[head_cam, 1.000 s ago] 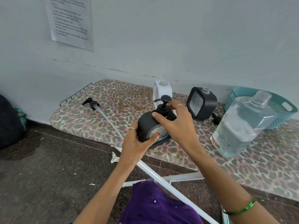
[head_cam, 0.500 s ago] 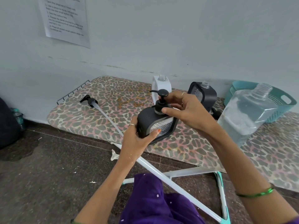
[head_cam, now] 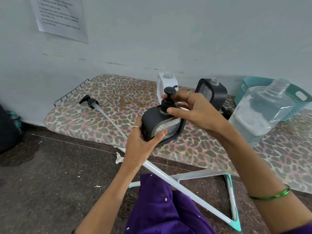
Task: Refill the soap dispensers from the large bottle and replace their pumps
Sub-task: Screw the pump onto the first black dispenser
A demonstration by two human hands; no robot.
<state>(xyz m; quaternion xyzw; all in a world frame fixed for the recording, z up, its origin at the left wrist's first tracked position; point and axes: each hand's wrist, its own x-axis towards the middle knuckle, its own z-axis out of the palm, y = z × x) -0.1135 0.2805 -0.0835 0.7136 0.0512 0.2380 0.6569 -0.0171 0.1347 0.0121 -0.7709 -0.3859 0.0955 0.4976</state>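
Black dispenser (head_cam: 162,127) stood near front edge of ironing board (head_cam: 104,119). Left hand (head_cam: 143,141) gripped its side w/ curled fingers to steady it; right hand (head_cam: 190,110) pinched pump collar (head_cam: 166,105), prob. for threading on. Large bottle (head_cam: 260,112) uncapped, toward board's right.

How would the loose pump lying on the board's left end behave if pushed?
The loose pump would probably feel light, being small plastic. Its long thin tube looks likely to flex, and its round collar may let it roll across the ironing board.
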